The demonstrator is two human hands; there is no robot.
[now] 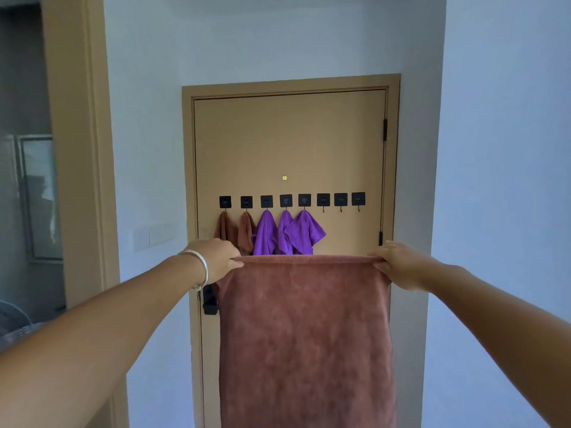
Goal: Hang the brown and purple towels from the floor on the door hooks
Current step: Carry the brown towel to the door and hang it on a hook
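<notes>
held towel: large brown towel (304,338) stretched flat in front of the door (287,143), top edge level, below the hook row
left hand (216,259): pinches top-left corner, silver bangle (199,268) on wrist
right hand (397,264): fingers curled on top-right corner
hooks (292,200): eight black, one row; left five loaded, right three bare
hung: two brown towels (236,231), then three purple towels (285,233)
door handle (210,299): black, just left of towel edge

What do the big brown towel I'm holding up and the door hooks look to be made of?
Brown towel: soft, matte, napped fabric, probably microfibre or terry; mottled pile, hanging limp. Door hooks: matte black square plates, plastic or metal, unclear; thin wire-like hooks below, likely metal.
</notes>
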